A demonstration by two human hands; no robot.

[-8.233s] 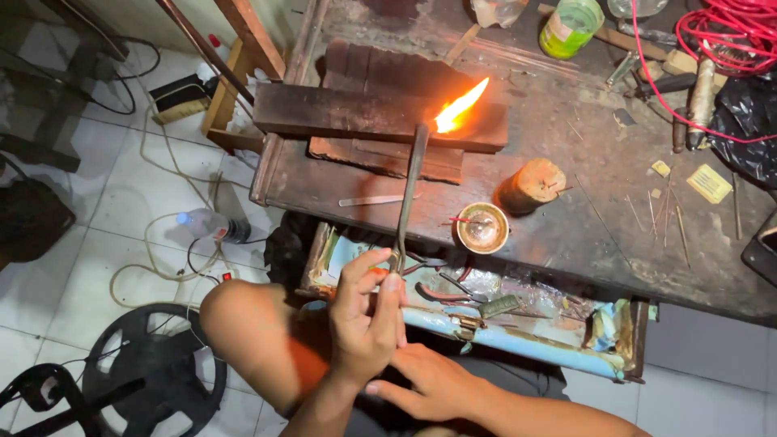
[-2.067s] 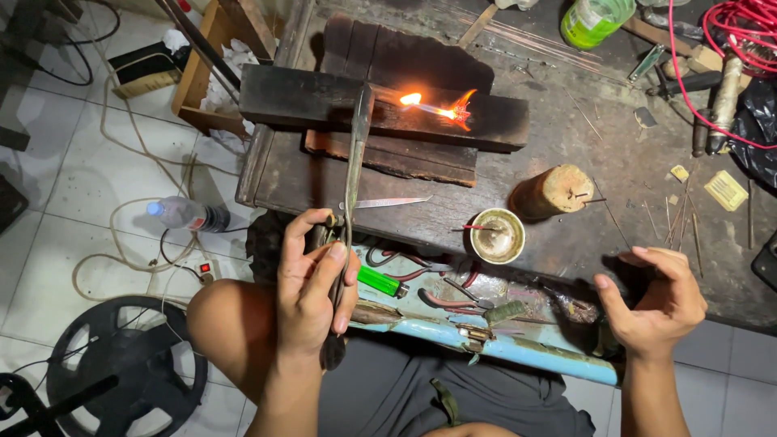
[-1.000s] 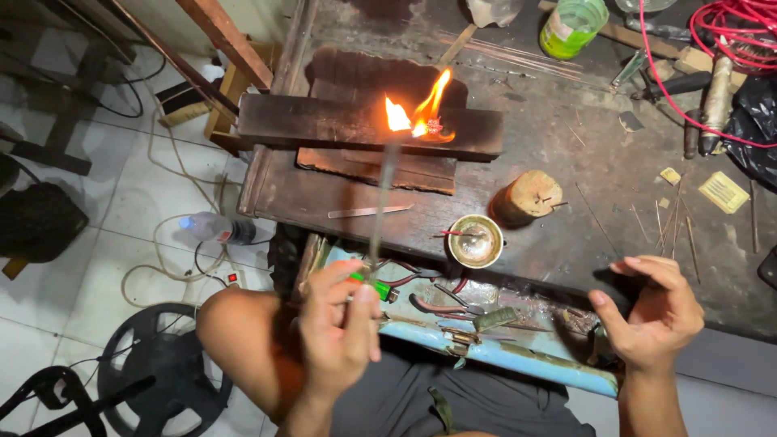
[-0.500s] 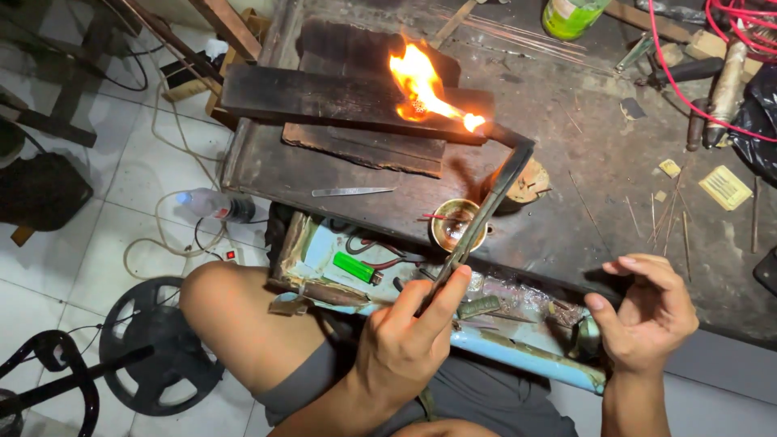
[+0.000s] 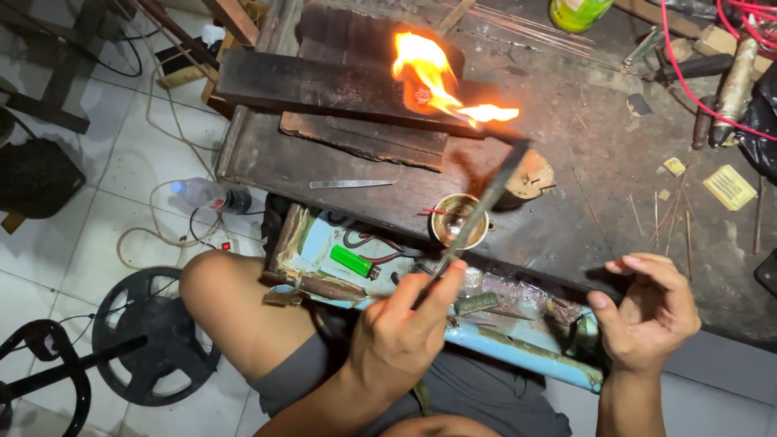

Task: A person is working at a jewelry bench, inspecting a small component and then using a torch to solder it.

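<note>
My left hand (image 5: 405,336) grips the near end of a long metal torch (image 5: 477,214), which points up and right toward a dark charred wooden block (image 5: 324,85). A bright orange flame (image 5: 437,77) burns at the torch tip and licks over a small reddish glowing piece (image 5: 422,95) on the block. My right hand (image 5: 647,311) hovers over the bench's front edge at the right, fingers curled and apart, holding nothing. A small round metal bowl (image 5: 457,220) sits on the bench under the torch shaft, beside a wooden stump (image 5: 528,174).
An open drawer (image 5: 518,364) below the bench holds a green lighter (image 5: 352,261), wires and tools. A flat metal blade (image 5: 350,184) lies on the bench. A green bottle (image 5: 576,11), red cable (image 5: 688,73) and thin rods (image 5: 672,218) are at the back right. A bottle (image 5: 206,194) and a black wheel (image 5: 150,332) are on the tiled floor.
My left hand has swung the torch from upright at the left to slanting up-right, and the flame has grown over the block. My right hand has stayed raised at the right.
</note>
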